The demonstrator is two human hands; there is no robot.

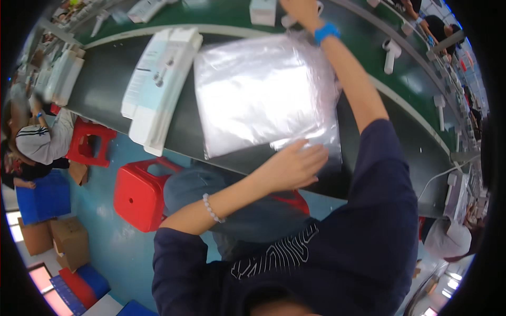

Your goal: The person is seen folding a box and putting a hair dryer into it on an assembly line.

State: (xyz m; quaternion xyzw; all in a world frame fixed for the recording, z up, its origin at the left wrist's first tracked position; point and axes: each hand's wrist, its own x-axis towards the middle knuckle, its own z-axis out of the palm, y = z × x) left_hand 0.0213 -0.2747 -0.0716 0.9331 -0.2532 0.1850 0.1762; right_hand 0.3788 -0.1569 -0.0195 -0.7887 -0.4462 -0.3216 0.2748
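Observation:
A stack of clear plastic bags (258,100) lies flat and shiny on the dark workbench in front of me. My left hand (296,166), with a beaded bracelet on its wrist, is at the near edge of the bags; its fingers are stretched out and hold nothing. Across the bags, my right arm extends to the green conveyor belt. There my right hand (303,11), with a blue wristband, is over a white hair-dryer-shaped device (288,21), mostly covering it. The upper picture edge cuts off its fingers, so their grip is hidden.
Flat white printed cartons (161,84) are piled left of the bags. On the green belt (358,39) are a white box (263,11) and more white devices (390,55). Red stools (139,195) stand by the bench. Other people sit at left and right.

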